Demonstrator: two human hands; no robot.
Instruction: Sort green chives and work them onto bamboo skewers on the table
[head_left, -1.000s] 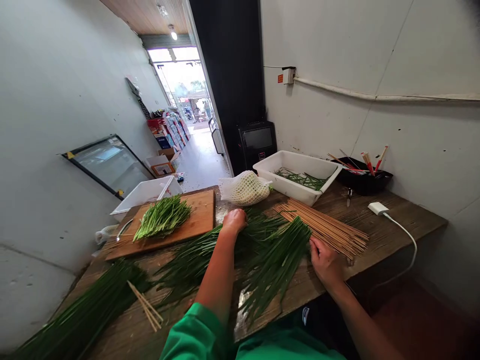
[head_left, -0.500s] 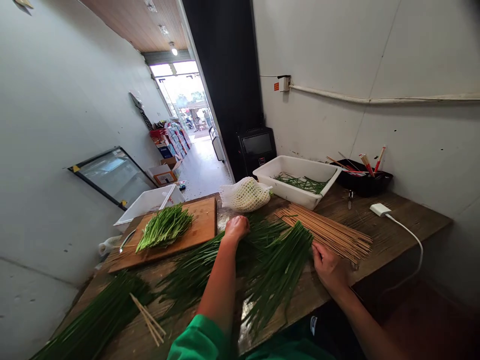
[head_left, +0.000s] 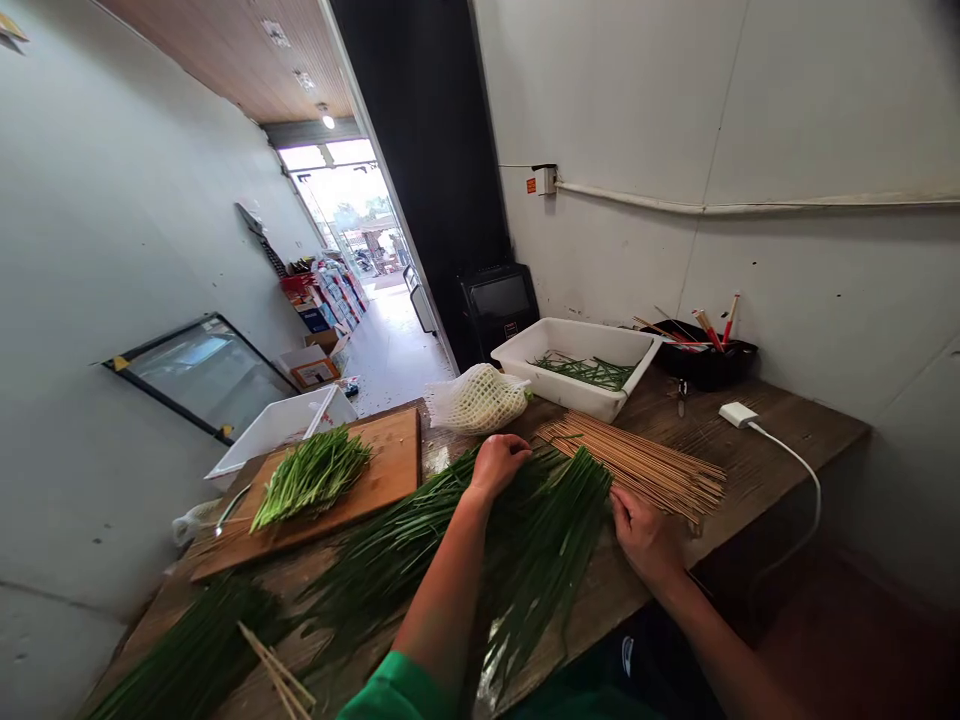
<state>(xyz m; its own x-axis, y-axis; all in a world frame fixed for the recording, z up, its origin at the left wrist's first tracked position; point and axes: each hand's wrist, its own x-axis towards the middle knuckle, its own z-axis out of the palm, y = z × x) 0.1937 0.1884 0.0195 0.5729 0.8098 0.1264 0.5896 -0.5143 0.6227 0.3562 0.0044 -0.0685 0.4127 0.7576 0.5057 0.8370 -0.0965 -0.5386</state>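
Long green chives [head_left: 525, 540] lie spread across the wooden table [head_left: 787, 440] in front of me. My left hand [head_left: 499, 460] rests on the far end of the chive pile, fingers curled down into the leaves. At the pile's right edge my right hand [head_left: 641, 530] has its fingers bent and pinching at the chive tips, just beside a bundle of bamboo skewers [head_left: 637, 465]. A wooden cutting board [head_left: 390, 460] to the left carries a heap of trimmed chives [head_left: 311, 475].
A white tub [head_left: 574, 350] with a few chives stands at the back, a white mesh bag [head_left: 476, 398] beside it. A black tray [head_left: 705, 355] holds chopsticks. A white charger and cable [head_left: 739, 413] lie at right. More chives [head_left: 187, 650] and loose skewers [head_left: 274, 675] lie near left.
My left hand has shifted a little to the right on the chives. The right hand stays at the pile's edge. The camera has turned slightly.
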